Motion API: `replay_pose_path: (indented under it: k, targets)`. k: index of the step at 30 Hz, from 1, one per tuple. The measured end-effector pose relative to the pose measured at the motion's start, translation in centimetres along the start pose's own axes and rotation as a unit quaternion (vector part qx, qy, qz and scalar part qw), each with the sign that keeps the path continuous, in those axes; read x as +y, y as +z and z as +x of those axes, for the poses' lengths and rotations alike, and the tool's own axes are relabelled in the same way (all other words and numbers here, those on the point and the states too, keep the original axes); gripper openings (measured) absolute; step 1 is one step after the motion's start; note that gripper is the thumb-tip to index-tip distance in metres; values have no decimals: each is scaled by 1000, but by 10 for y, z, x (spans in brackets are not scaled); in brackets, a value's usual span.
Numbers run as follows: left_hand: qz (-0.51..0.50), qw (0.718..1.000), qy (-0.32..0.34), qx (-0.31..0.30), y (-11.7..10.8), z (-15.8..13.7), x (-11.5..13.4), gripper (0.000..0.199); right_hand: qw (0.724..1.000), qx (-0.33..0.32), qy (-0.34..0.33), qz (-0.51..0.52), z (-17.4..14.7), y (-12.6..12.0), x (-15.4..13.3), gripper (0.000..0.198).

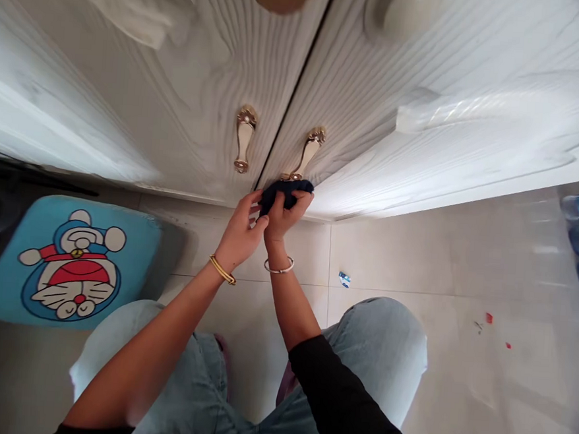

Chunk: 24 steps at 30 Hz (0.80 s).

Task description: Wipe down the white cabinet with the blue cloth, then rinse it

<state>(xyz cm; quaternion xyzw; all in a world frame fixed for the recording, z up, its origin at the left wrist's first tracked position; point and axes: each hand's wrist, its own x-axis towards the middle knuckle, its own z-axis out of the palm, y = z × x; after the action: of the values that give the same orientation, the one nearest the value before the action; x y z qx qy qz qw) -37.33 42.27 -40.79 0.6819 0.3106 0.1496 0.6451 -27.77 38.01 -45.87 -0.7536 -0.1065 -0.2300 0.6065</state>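
Cloth (286, 191), mid-frame under the right door handle (306, 155), is pinched by both the left hand (241, 230) and right hand (283, 218).

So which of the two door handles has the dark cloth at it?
The right-door handle; the dark cloth sits at its lower end, while the left-door handle is bare.

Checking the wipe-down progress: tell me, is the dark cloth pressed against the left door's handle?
No, both hands hold the dark cloth at the foot of the right door's handle; the left handle is bare.
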Motion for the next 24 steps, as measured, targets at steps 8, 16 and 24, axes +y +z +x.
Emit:
replay_pose_path:
  k: [8,16,24]
  targets:
    - [92,990,88,-68,-49,-2,25,19,996,45,-55,52,-8,-42,-67,19]
    - [38,925,217,310,-67,-4,46,21,984,5,-176,28,-38,-57,-79,33]
    - [-22,903,295,311,-25,10,60,38,991,-39,-112,54,-41,-54,-94,23]
